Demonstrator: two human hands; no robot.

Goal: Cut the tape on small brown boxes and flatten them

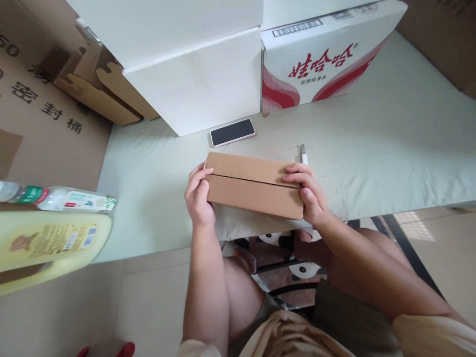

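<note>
Large carton (48, 129): placed far left of the brown box (256, 196); "密封桶" is printed on it in black, with "汤" above.
Yellow jug (100, 228): seen left of the brown box; a label with a figure and a small code is carried, its fine print too blurred to be read.
Clear bottle (92, 199): set left of the brown box, beyond the jug, banded in green and red.
Left hand (201, 198): the brown box's left end is gripped by its fingers.
White carton (208, 89): stood beyond the brown box.
Phone (233, 133): laid face up, screen dark, just beyond the brown box.
Brown box: held between both hands over the near part of the tabletop (148, 188); its long axis is run left to right, the right end angled slightly nearer the camera, and a dark seam is drawn lengthwise along it. Whether it is supported from below cannot be told.
Small tool (304, 157): partly covered, beyond the brown box's right end, its metal tip pointed away.
Right hand (312, 193): the brown box's right end is clasped by its fingers.
Printed carton (316, 64): stood beyond the brown box, to its right; "娃哈哈" is lettered in red, "饮用纯净水" beneath, a barcode on top.
</note>
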